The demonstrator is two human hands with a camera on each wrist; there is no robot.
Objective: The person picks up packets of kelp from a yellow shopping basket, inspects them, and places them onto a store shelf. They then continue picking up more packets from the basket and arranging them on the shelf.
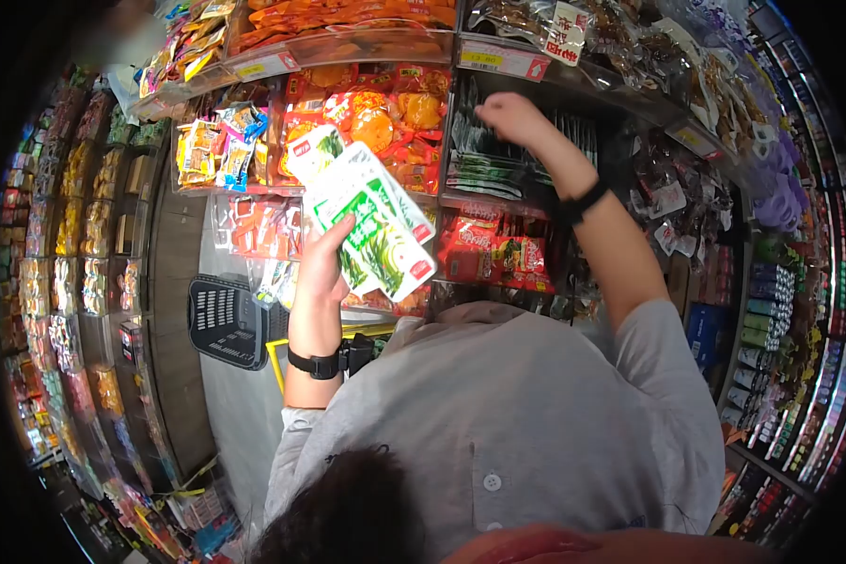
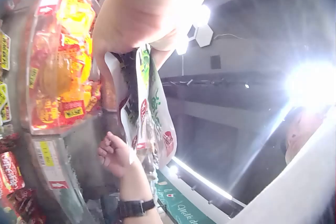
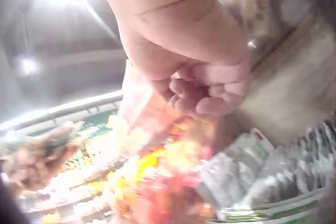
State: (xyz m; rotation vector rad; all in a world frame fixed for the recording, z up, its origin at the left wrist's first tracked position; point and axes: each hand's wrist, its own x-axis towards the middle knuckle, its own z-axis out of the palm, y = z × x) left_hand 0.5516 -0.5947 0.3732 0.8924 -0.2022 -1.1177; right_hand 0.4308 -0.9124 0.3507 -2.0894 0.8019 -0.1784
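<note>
My left hand grips several flat white-and-green snack packets, fanned out, with the thumb across their front. In the left wrist view the packets show edge-on below the palm. My right hand is above a shelf bin of upright dark green-and-silver packets. Its fingers are loosely curled with nothing between them, as the right wrist view shows from the palm side. Below that hand, rows of silvery packets stand in the bin.
Left of that bin lie red-and-orange snack packs. A clear-fronted upper shelf with a price label overhangs it. Red packets fill the tier below. A dark shopping basket is at the lower left; stocked shelves line both sides.
</note>
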